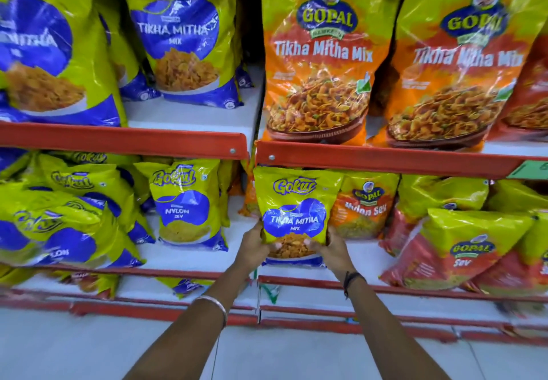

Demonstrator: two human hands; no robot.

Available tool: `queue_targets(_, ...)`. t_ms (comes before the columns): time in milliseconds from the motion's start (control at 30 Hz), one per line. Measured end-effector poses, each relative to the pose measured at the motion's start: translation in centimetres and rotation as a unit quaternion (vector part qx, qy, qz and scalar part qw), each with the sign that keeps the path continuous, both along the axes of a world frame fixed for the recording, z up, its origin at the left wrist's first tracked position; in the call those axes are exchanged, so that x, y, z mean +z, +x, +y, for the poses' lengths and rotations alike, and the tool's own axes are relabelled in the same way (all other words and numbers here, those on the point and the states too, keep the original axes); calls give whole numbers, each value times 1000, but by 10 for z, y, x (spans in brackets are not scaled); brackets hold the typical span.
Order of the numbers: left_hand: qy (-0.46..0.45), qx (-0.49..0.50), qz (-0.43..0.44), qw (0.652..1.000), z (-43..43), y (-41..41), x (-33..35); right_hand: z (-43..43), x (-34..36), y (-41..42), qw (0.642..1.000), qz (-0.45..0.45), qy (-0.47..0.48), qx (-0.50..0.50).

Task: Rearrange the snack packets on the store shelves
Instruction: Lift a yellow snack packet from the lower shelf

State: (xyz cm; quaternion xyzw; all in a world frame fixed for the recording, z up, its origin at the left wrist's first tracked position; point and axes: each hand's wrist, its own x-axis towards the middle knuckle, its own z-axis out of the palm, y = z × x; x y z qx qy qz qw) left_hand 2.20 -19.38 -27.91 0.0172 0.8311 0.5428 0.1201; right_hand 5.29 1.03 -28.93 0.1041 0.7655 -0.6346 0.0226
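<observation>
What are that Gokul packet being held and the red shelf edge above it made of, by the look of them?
Gokul Tikha Mitha packet: looks like thin glossy plastic film; it crinkles and throws sharp highlights. Both hands, left hand and right hand, grip its lower corners.
Red shelf edge: probably painted metal, judging by its smooth, even coat and a round fastener head, though moulded plastic cannot be excluded.

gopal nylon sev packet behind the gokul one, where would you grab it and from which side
Take the Nylon Sev packet by its top right corner, coming from the front and right. It stands upright, and the Tikha Mitha packet, held by the left hand and right hand, covers its left edge. The lower part bulges, but the top seam looks flat and easier for a pinch grip.
</observation>
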Motion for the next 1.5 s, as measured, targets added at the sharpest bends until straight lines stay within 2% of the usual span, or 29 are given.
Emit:
queue_targets(133, 49, 24, 35, 998, -14, 27, 7, -10, 7, 22, 999, 34, 0, -33)
queue_targets(300, 68, 37, 111, 991, -35, 61, 43, -31, 44, 58, 994, 101, -7, -51)
queue_targets(533, 116, 44, 206, 971, -75, 69, 114, -61, 136, 74, 969, 239, -40, -53)
queue_targets(733, 172, 53, 262, 948, -93, 67, 191, -81, 201, 62, 947, 316, -12, -45)
queue_targets(933, 206, 72, 282, 934, -105, 68, 222, -98, 230, 60, 943, 329, -16, -49)
queue_targets(1267, 209, 66, 265, 939, -114, 62, 225, -107, 239, 57, 938, 341, 18, -60)
queue_targets(1500, 160, 60, 345, 923, -134, 12, 264, -122, 281, 2, 925, 377, 10, -44)
